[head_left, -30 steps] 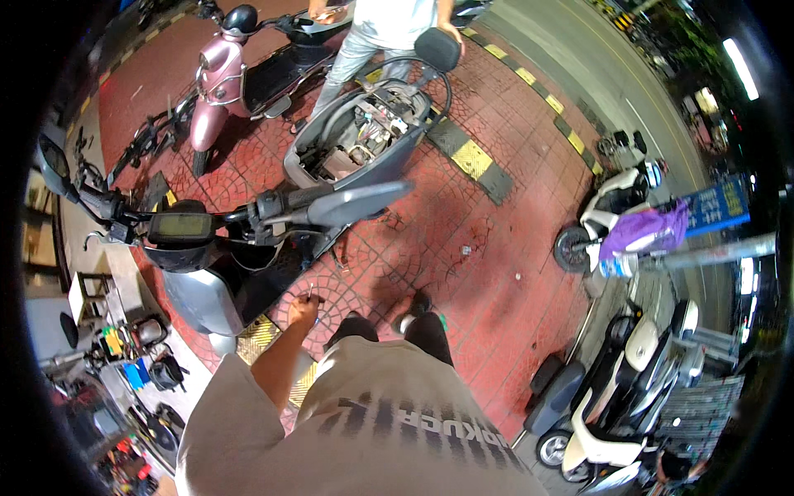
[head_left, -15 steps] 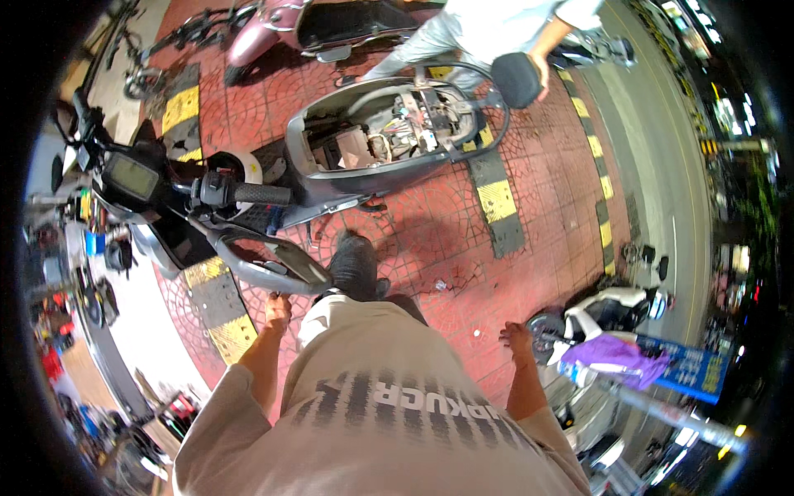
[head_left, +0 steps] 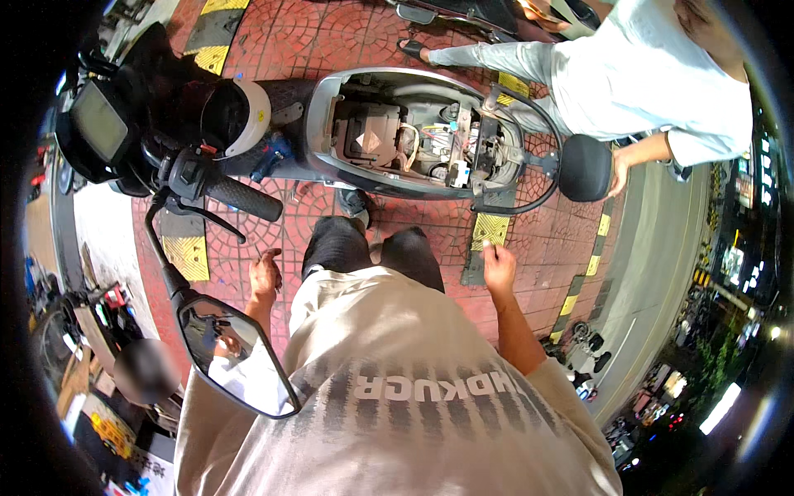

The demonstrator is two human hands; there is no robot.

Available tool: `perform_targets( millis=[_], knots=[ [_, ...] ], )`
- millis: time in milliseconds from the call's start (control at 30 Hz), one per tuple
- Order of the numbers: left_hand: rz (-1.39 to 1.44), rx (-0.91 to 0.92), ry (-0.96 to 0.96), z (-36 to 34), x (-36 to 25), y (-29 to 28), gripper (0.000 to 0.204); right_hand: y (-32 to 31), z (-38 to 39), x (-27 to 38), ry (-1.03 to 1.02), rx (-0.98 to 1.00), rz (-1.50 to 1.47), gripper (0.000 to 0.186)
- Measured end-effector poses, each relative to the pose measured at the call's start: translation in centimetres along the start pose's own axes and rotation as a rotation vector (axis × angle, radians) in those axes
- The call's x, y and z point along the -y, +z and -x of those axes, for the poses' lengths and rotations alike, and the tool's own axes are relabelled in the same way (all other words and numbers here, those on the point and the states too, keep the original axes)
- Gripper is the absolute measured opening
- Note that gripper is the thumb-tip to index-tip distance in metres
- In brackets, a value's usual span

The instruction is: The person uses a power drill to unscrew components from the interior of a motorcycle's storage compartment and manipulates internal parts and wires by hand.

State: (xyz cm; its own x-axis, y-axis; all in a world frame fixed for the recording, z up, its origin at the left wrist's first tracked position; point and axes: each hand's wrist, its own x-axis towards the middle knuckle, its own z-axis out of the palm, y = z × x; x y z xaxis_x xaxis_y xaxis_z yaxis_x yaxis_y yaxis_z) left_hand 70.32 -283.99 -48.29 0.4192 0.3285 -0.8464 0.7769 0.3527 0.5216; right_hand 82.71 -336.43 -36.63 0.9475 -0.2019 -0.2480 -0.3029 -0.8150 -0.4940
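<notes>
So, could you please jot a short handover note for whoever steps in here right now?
Left hand: empty, hanging beside the handlebar grip and mirror, touching neither.
Right hand: empty, fingers loosely curled, above the brick paving.
Scooter stands straight ahead, seat lifted, wiring and parts exposed in the open compartment. A white helmet sits on its footboard. Another person's hand rests on the raised seat.
Done: compartment opened.
Left: nothing reassembled or closed.

- Red patterned brick paving [head_left: 571, 240] underfoot, laid in fan shapes.
- Yellow-and-black kerb ramps [head_left: 488, 236] lie along it.
- A grey road [head_left: 662, 248] runs on the right.
- Night-time shop lights [head_left: 728, 397] glow beyond.
</notes>
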Motion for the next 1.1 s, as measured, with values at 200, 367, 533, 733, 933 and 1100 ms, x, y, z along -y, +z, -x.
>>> perform_targets(
  millis=[200, 367, 533, 733, 933, 1100],
  knots=[
    [0.195, -0.157, -0.062, 3.1, 0.6, 2.7, 0.04, -1.0, -11.0, 4.1, -0.152, 0.066, -0.009, 0.043],
    [0.24, -0.306, -0.114, 6.7, 6.9, 2.1, 0.04, 2.1, -16.0, 5.5, -0.243, 0.219, 0.023, 0.035],
    [0.388, -0.417, -0.232, 14.4, 13.2, 4.6, 0.044, 6.3, -17.1, 9.2, -0.327, 0.48, 0.207, 0.029],
    [0.378, -0.405, -0.341, 18.2, 18.9, 10.0, 0.044, 11.4, -17.4, 10.4, -0.696, 0.571, 0.147, 0.04],
    [0.449, -0.388, -0.388, 17.3, 17.5, 14.6, 0.048, 15.0, -15.1, 8.8, -0.766, 0.697, 0.235, 0.06],
    [0.443, -0.347, -0.319, 13.5, 13.4, 16.8, 0.051, 16.0, -15.8, 7.7, -0.791, 0.613, 0.247, 0.056]
  ],
)
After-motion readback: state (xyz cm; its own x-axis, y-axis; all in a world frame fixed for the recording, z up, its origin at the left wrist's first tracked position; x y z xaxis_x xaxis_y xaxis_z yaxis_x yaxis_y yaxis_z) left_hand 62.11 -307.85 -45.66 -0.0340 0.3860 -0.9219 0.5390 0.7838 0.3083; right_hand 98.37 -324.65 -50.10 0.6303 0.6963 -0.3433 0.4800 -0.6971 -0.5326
